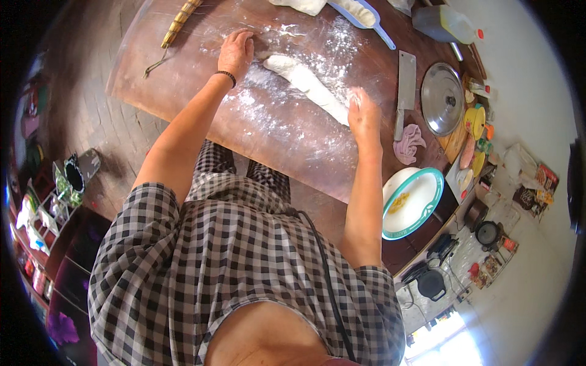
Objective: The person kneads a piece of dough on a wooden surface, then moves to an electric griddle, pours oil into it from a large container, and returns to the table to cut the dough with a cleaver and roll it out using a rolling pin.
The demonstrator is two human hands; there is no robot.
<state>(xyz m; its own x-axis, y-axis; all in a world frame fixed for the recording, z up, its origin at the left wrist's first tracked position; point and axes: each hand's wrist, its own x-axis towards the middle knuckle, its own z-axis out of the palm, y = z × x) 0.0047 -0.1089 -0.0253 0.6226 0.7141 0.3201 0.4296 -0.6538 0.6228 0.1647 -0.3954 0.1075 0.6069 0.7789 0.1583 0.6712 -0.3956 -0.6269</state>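
A long roll of white dough (311,87) lies slantwise on the floured wooden table (270,146). My left hand (236,51), with a dark beaded bracelet at the wrist, is over the table just left of the roll's upper end, apart from it, its fingers bent together; what is under the fingers is hidden. My right hand (363,112) is at the lower right end of the roll, its floury fingers blurred and seemingly touching the dough. Another piece of dough (302,3) and a blue scoop of flour (359,13) lie at the table's far edge.
A cleaver (406,84), a pink cloth (409,144) and a metal pot lid (442,99) lie to the right. Nearer stands a white enamel basin with a green rim (421,218). A bundled straw brush (181,22) lies at the upper left. A jug of liquid (442,24) is at the upper right.
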